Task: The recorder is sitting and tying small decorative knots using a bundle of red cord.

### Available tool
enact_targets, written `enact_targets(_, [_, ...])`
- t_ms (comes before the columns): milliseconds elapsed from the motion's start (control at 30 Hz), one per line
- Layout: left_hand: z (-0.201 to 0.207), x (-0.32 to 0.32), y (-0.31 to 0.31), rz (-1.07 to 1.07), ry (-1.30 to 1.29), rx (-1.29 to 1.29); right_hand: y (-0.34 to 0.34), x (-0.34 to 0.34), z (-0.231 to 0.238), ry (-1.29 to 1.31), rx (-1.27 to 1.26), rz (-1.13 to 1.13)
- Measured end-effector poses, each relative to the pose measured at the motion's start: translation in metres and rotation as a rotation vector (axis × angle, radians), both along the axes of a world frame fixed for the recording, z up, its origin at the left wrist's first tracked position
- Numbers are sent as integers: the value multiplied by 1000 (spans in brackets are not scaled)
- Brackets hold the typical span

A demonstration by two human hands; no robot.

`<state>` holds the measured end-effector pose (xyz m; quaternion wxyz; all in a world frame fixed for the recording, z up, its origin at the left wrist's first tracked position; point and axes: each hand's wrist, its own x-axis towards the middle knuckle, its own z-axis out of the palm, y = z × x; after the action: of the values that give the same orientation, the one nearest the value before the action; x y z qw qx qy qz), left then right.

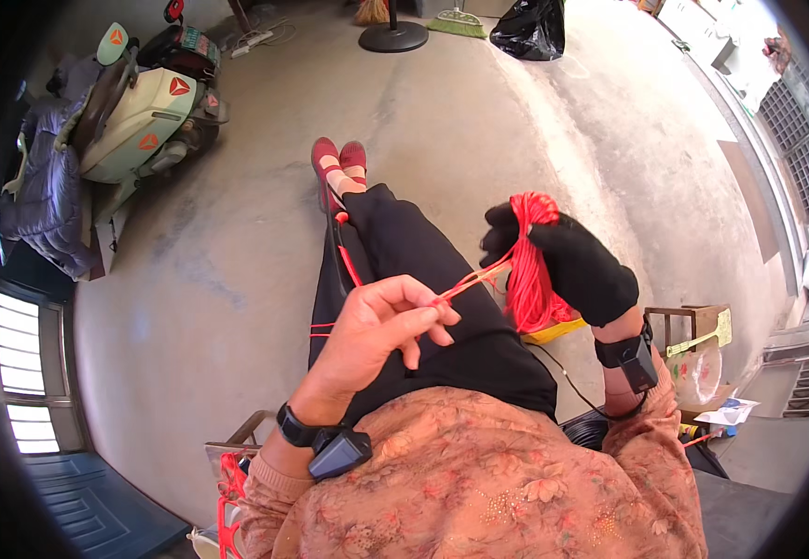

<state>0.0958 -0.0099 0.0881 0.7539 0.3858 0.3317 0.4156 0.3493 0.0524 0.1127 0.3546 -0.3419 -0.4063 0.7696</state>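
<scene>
My bare left hand (372, 335) is closed above my lap, its thumb and fingers pinching thin strands of red cord. Those strands run across to a looped bundle of red cord (530, 270) held by my right hand (586, 270), which wears a black glove. The glove's thumb and fingers wrap round the upper part of the bundle, and the lower loops hang down. Along my left leg lies a dark, thin curved piece (335, 247) with red bits on it; its lower end is hidden behind my left hand. Red strands also show left of that hand.
Beyond my right thigh sits a yellow-edged container (555, 331) with red material. A wooden stool (693, 321) with a plastic bag stands at the right. Red items (229, 484) lie by my left elbow. A scooter (143, 126), a black round base (393, 37) and a black bag (530, 30) stand farther off.
</scene>
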Motion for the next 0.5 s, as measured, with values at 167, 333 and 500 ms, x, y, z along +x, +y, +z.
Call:
enact_targets(167, [-2, -8, -1, 103, 175, 66, -9, 12, -19, -96, 56, 7])
enact_targets(333, [3, -12, -5, 135, 231, 16, -9, 22, -25, -190, 95, -82])
enact_targets(500, [7, -22, -5, 46, 564, 84, -7, 33, -27, -196, 137, -191])
